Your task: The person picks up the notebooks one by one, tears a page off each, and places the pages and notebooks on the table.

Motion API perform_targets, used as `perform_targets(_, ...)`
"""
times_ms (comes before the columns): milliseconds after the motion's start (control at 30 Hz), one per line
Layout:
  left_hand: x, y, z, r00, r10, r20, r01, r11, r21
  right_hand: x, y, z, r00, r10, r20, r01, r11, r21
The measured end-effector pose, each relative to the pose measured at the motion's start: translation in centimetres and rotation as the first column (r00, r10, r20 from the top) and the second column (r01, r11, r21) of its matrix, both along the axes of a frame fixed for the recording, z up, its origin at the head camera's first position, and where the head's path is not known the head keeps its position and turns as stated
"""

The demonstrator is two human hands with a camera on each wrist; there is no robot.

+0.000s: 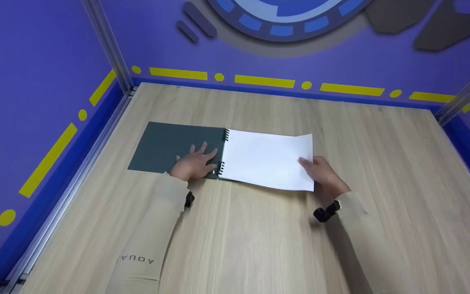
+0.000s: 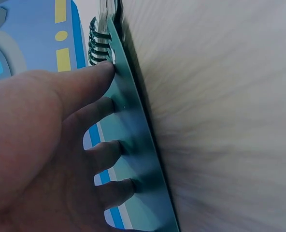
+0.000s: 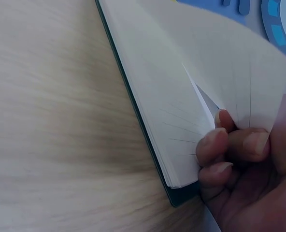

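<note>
A spiral-bound notebook (image 1: pixel 265 159) lies spread on the wooden table, its dark green cover (image 1: pixel 174 141) folded out to the left. My left hand (image 1: pixel 194 164) rests on that cover with fingers spread, thumb beside the lower coil binding (image 1: pixel 220 168). At the right edge, my right hand (image 1: pixel 324 173) pinches a white page (image 3: pixel 259 77), thumb on top and fingers underneath. In the right wrist view this page bows up, apart from the stack of pages (image 3: pixel 157 116) below it. Faint ruled lines show on the sheets near the fingers.
The light wood table (image 1: pixel 259 237) extends around the notebook. A purple-blue wall (image 1: pixel 259 57) with yellow dashes borders its back, and another panel (image 1: pixel 35 102) with a metal rail stands at the left. Black wrist cameras (image 1: pixel 327 211) sit under both sleeves.
</note>
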State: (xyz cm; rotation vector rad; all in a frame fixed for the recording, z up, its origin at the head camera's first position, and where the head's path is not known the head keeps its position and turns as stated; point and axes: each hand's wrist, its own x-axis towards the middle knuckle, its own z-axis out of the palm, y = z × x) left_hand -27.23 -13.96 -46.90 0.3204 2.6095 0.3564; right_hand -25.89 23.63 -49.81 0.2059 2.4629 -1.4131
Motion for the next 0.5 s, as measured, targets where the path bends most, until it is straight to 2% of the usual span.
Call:
perform_targets(133, 0.02, -0.07, 0.0, 1.0, -0.001, 0.003, 0.001, 1.0, 0.005, 0.04, 0.05, 0.06, 1.0, -0.005, 0.019, 0.006, 1.0, -0.008)
perform_targets(367, -0.08, -0.19, 0.05, 1.0, -0.003, 0.019, 0.003, 1.0, 0.003, 0.01, 0.19, 0.0, 1.0, -0.009, 0.024, 0.012, 0.993, -0.118)
perform_targets(500, -0.1, -0.18, 0.12, 1.0, -0.007, 0.017, 0.007, 1.0, -0.004, 0.05, 0.26, -0.03, 0.999, 0.007, 0.032, -0.003, 0.994, -0.109)
